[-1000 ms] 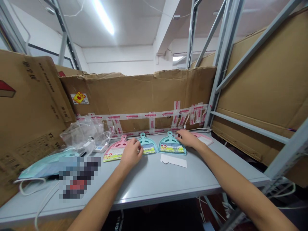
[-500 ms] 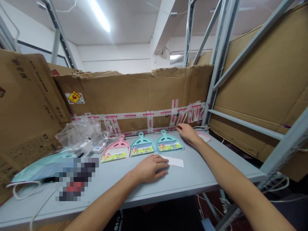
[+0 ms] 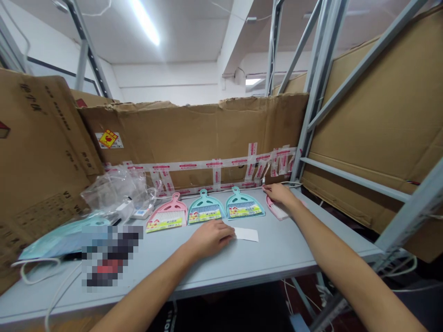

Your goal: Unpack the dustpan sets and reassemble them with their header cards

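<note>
My left hand [image 3: 212, 239] lies low over the shelf top, its fingers closed on the end of a white paper strip [image 3: 247, 234]. Farther right, my right hand [image 3: 279, 193] grips the handle end of a pink dustpan [image 3: 276, 210] with a white-bristled brush in it; hand and wrist cover part of it. To its left lie two teal dustpans, one [image 3: 244, 206] nearer my right hand and one [image 3: 205, 210] beyond it, then another pink dustpan [image 3: 167, 216]. Those three carry brushes and yellow-green printed labels.
A large taped cardboard box [image 3: 194, 138] stands behind the row. Crumpled clear plastic [image 3: 116, 189], a teal packet [image 3: 58, 240] and a pixelated dark item [image 3: 114, 258] lie left. Metal shelf posts [image 3: 318, 87] and more cardboard [image 3: 387, 138] bound the right side.
My right hand has shifted slightly right, and the rightmost pink dustpan now shows below it, moved left and nearer the teal ones. My left hand and the paper strip have slid a little left.
</note>
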`<control>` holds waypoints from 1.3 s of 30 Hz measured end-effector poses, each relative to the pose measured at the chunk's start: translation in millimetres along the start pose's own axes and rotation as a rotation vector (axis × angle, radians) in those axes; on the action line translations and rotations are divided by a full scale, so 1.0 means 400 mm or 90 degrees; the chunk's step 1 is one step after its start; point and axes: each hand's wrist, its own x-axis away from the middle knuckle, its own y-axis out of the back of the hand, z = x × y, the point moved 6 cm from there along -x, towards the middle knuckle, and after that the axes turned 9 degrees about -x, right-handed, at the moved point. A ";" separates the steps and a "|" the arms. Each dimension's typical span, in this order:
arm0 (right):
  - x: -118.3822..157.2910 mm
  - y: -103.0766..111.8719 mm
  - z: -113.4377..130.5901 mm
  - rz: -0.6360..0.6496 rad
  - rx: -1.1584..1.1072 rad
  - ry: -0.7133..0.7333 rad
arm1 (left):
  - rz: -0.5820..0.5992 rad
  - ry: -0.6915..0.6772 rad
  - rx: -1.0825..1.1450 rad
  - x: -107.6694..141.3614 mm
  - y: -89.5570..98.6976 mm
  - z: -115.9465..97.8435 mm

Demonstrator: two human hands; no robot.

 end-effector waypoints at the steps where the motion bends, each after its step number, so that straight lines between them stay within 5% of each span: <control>1: 0.008 0.001 -0.001 0.003 0.004 -0.011 | -0.002 -0.012 0.000 0.001 0.004 -0.008; 10: 0.133 0.005 -0.056 0.018 0.008 0.019 | 0.039 -0.037 -0.039 0.100 0.043 -0.124; 15: 0.205 0.010 -0.068 0.028 -0.048 0.076 | -0.009 -0.025 -0.042 0.187 0.050 -0.177; 20: 0.250 0.019 -0.075 0.021 -0.157 0.101 | -0.096 -0.048 -0.046 0.235 0.066 -0.199; 26: 0.270 0.056 -0.083 -0.084 -0.161 0.078 | -0.141 -0.034 -0.002 0.245 0.078 -0.193; 31: 0.266 0.077 0.044 -0.081 -0.160 0.148 | -0.153 -0.019 0.032 0.248 0.084 -0.191; 39: 0.235 -0.015 0.432 0.052 -0.168 0.303 | -0.067 -0.034 0.088 0.269 0.141 -0.217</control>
